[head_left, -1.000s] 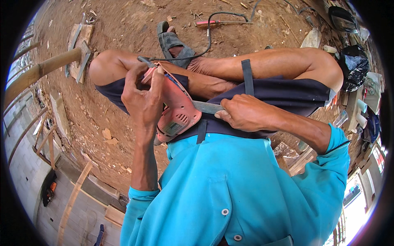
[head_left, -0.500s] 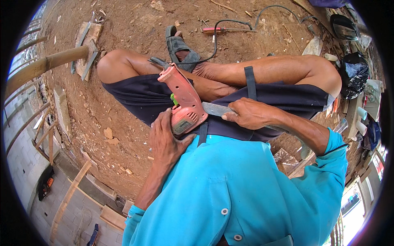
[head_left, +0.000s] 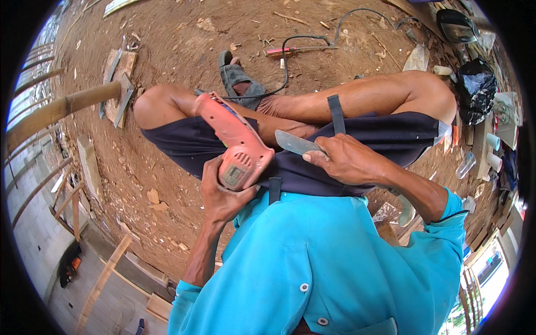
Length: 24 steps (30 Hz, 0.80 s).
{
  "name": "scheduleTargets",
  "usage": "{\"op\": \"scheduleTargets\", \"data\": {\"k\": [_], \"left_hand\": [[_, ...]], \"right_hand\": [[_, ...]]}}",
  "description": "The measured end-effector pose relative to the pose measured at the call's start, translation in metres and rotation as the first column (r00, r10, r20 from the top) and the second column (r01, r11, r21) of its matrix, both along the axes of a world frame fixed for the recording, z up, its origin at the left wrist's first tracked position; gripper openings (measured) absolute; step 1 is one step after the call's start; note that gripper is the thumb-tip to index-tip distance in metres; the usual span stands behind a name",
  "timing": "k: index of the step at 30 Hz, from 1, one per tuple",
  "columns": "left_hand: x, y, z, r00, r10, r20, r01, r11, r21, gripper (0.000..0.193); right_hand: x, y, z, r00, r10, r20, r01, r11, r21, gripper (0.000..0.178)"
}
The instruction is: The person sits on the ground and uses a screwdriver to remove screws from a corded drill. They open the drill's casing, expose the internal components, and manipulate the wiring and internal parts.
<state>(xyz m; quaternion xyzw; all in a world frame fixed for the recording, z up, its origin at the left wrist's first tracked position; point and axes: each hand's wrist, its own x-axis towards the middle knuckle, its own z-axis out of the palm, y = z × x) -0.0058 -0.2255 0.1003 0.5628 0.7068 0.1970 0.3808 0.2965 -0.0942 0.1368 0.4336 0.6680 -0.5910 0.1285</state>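
Note:
My left hand (head_left: 216, 187) grips the rounded end of a salmon-red power tool (head_left: 240, 142), which looks like an electric drill body with vent slots. Its handle points away from me over my lap, and a gap runs along the casing with wires showing inside. In my right hand (head_left: 352, 159) is a flat grey metal blade (head_left: 295, 143), pinched between thumb and fingers. The blade's blunt, rounded tip points left toward the tool and is apart from it. A black cord (head_left: 286, 67) runs from behind the handle across the ground.
A red-handled screwdriver (head_left: 282, 51) lies on the dirt beyond my sandal (head_left: 240, 81), with several small screws nearby. At left a wooden pole (head_left: 67, 106) reaches in over a small board (head_left: 120, 84). A black plastic bag (head_left: 476, 92) and cups (head_left: 493, 141) are at right.
The power tool has turned in my left hand, so its green switch no longer shows. The blade has come away from the tool's casing, and its tip has swung up and away from me.

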Motion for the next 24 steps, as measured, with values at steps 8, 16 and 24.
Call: {"op": "scheduleTargets", "data": {"k": [8, 16, 24], "left_hand": [[-0.005, 0.016, 0.011, 0.885, 0.282, 0.371, -0.209, 0.952, -0.224, 0.089], [0.008, 0.03, 0.014, 0.847, 0.331, 0.415, -0.239, 0.936, -0.259, 0.085], [0.027, 0.029, 0.008, 0.876, 0.338, 0.344, -0.303, 0.941, -0.152, 0.085]], "right_hand": [[-0.009, -0.016, 0.001, 0.994, -0.091, -0.058, 0.095, 0.994, 0.056, 0.055], [-0.014, -0.008, 0.019, 0.996, -0.085, -0.035, 0.087, 0.995, 0.057, 0.048], [-0.02, -0.019, 0.006, 0.997, -0.069, -0.033, 0.07, 0.997, 0.016, 0.048]]}}
